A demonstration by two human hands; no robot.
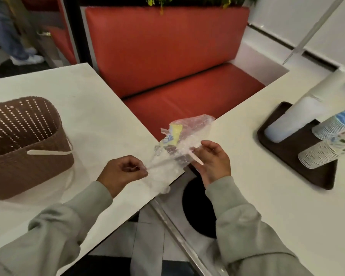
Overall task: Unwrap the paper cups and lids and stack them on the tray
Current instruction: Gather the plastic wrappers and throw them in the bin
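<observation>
A crumpled clear plastic wrapper (179, 144) with a yellow and blue label hangs between my hands over the gap between two white tables. My left hand (124, 172) pinches one stretched end of it. My right hand (213, 162) holds the other side with its fingers curled. On the dark brown tray (299, 156) at the right stand a tall stack of white lids (291, 120) and two stacks of paper cups, one with a blue wave print (335, 124), one with a speckled print (327, 150). All three stacks lean to the right.
A brown woven basket (24, 140) with a white handle stands on the left table (100, 120). A red bench seat (177, 66) lies beyond the gap. A black round stool seat (199, 208) sits under my right forearm. A person's legs show at the far left.
</observation>
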